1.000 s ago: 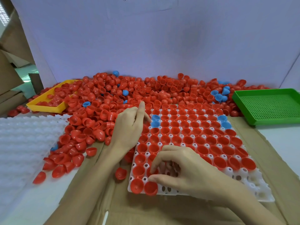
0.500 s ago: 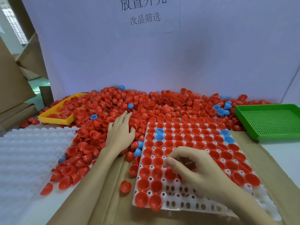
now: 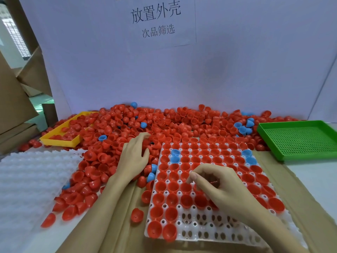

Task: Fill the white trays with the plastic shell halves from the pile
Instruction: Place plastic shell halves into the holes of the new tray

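At the far left lie brown cardboard sheets (image 3: 12,99) leaning against the wall. In front of them, on the near left, a white dimpled tray (image 3: 34,178) sits with no shells in it. Behind it a yellow tray (image 3: 60,141) holds a few red shells and is half buried by the pile (image 3: 164,123) of red shell halves (a handful of blue ones are mixed in), which spreads along the foot of the white back board (image 3: 237,70) and spills down the tray's right edge.

The left hand (image 3: 135,157) lies palm down on the pile just beside the left edge of the middle tray, fingers extended and slightly spread, tips among the red shells; whether it grips one cannot be told. A loose red shell (image 3: 136,215) lies on the cardboard mat (image 3: 116,225) below that forearm.

The middle white tray (image 3: 200,232) is filled with red shells, open side up, in all but its nearest rows, with four blue ones among them. The right hand (image 3: 218,187) hovers over its centre, fingers curled inward, thumb and forefinger brought close; a sliver of red shows under the palm, but a pinch cannot be confirmed.

At the far right stands a green perforated tray (image 3: 299,141), apart from the pile.
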Tool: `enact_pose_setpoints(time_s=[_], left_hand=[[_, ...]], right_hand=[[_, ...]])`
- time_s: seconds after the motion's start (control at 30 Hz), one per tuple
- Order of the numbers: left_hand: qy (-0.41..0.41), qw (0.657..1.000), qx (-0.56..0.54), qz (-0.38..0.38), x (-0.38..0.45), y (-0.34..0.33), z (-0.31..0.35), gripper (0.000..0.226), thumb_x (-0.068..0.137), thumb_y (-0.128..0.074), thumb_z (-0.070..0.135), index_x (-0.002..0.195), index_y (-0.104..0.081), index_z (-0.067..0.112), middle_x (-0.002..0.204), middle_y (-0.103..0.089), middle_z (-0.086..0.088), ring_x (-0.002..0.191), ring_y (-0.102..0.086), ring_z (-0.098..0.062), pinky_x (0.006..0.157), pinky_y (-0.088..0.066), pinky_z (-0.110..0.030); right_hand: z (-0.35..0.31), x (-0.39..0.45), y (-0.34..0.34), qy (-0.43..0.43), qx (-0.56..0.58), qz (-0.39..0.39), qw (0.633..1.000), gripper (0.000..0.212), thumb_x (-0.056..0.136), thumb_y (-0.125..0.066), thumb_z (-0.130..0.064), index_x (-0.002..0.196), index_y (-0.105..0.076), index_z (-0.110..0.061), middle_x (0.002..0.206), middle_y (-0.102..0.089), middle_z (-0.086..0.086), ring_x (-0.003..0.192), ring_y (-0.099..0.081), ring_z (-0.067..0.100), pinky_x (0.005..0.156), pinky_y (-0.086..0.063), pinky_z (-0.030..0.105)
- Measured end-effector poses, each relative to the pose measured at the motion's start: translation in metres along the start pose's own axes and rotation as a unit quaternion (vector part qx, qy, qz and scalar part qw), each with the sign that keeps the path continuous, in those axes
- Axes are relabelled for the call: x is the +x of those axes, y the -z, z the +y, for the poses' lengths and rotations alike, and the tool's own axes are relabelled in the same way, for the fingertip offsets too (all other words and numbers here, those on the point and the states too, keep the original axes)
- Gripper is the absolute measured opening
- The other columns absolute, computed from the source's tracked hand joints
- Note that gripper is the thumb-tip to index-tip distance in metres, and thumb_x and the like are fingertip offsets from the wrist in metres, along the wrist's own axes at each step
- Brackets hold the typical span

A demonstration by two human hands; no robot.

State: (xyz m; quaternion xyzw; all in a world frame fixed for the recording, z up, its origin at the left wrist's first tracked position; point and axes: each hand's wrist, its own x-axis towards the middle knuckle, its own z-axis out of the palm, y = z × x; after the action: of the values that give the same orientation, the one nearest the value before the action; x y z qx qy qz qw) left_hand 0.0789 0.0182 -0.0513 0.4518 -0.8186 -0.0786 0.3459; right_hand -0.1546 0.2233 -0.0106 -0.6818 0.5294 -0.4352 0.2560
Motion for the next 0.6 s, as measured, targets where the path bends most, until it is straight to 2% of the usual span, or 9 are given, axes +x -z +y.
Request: enact_pose_setpoints(time_s=[0.07, 0.13, 0.2, 0.33, 0.4, 0.47, 0.53, 0.6], left_hand=[[-0.037, 0.998, 0.006, -0.045, 0.000, 0.002, 0.000, 0.055, 0.100, -0.054, 0.008, 0.147, -0.050, 0.036, 0.143, -0.056, 0.019, 0.133, -0.047, -0.001, 0.117, -0.027, -0.031], [-0.046, 0.998, 0.011, -0.045, 0.000, 0.001, -0.001, 0.049, 0.101, -0.054, 0.007, 0.142, -0.059, 0.033, 0.142, -0.060, 0.017, 0.135, -0.048, -0.004, 0.116, -0.028, -0.032], [-0.037, 0.999, 0.015, -0.030, 0.001, 0.000, -0.003, 0.038, 0.101, -0.057, 0.010, 0.132, -0.065, 0.029, 0.132, -0.064, 0.016, 0.127, -0.053, -0.007, 0.110, -0.031, -0.030], [-0.038, 0.998, 0.056, -0.007, 0.001, 0.001, -0.002, 0.020, 0.100, -0.062, 0.017, 0.116, -0.071, 0.026, 0.114, -0.061, 0.015, 0.112, -0.052, -0.009, 0.097, -0.031, -0.029], [-0.045, 0.995, 0.089, -0.013, 0.002, 0.002, 0.000, 0.022, 0.099, -0.055, 0.025, 0.112, -0.072, 0.026, 0.110, -0.061, 0.015, 0.110, -0.051, -0.009, 0.096, -0.032, -0.032], [-0.025, 0.998, 0.059, -0.019, 0.002, 0.003, 0.005, 0.032, 0.093, -0.043, 0.032, 0.108, -0.071, 0.029, 0.108, -0.063, 0.018, 0.106, -0.052, -0.007, 0.096, -0.033, -0.034], [0.011, 0.999, -0.004, 0.036, 0.004, 0.004, 0.009, 0.029, 0.094, -0.040, 0.031, 0.106, -0.065, 0.031, 0.102, -0.065, 0.019, 0.098, -0.056, -0.003, 0.096, -0.032, -0.035], [0.015, 0.993, 0.000, 0.118, 0.009, 0.002, 0.009, 0.018, 0.103, -0.045, 0.025, 0.109, -0.062, 0.028, 0.102, -0.068, 0.016, 0.094, -0.061, -0.004, 0.099, -0.034, -0.036]], right_hand=[[0.000, 0.000, 0.000, -0.002, -0.002, 0.000, 1.000, 0.020, 0.104, -0.062, -0.033, 0.091, -0.076, -0.034, 0.068, -0.064, -0.012, 0.058, -0.056, 0.006, 0.057, -0.041, 0.016], [0.001, 0.000, 0.000, -0.004, -0.007, -0.001, 1.000, 0.020, 0.105, -0.062, -0.033, 0.091, -0.076, -0.034, 0.068, -0.064, -0.012, 0.058, -0.055, 0.007, 0.057, -0.041, 0.016], [0.002, 0.000, 0.000, -0.007, -0.009, 0.000, 1.000, 0.020, 0.104, -0.062, -0.033, 0.091, -0.076, -0.034, 0.069, -0.064, -0.013, 0.058, -0.055, 0.006, 0.057, -0.041, 0.016], [0.001, 0.000, -0.001, -0.004, -0.010, 0.000, 1.000, 0.019, 0.103, -0.062, -0.034, 0.090, -0.076, -0.034, 0.069, -0.065, -0.011, 0.058, -0.056, 0.007, 0.057, -0.041, 0.016], [0.001, 0.000, 0.000, -0.004, -0.009, 0.001, 1.000, 0.020, 0.103, -0.061, -0.038, 0.090, -0.076, -0.035, 0.070, -0.065, -0.008, 0.058, -0.056, 0.008, 0.057, -0.043, 0.017], [0.001, 0.000, 0.001, -0.004, -0.009, 0.004, 1.000, 0.020, 0.102, -0.061, -0.040, 0.091, -0.076, -0.035, 0.071, -0.066, -0.004, 0.058, -0.056, 0.010, 0.057, -0.044, 0.019], [0.000, 0.000, 0.002, -0.005, -0.012, 0.008, 1.000, 0.020, 0.102, -0.061, -0.040, 0.090, -0.076, -0.036, 0.073, -0.068, -0.002, 0.059, -0.059, 0.015, 0.056, -0.048, 0.024], [0.000, 0.000, 0.002, -0.005, -0.009, 0.011, 1.000, 0.020, 0.102, -0.061, -0.040, 0.090, -0.076, -0.037, 0.072, -0.068, -0.003, 0.060, -0.061, 0.017, 0.057, -0.052, 0.030]])
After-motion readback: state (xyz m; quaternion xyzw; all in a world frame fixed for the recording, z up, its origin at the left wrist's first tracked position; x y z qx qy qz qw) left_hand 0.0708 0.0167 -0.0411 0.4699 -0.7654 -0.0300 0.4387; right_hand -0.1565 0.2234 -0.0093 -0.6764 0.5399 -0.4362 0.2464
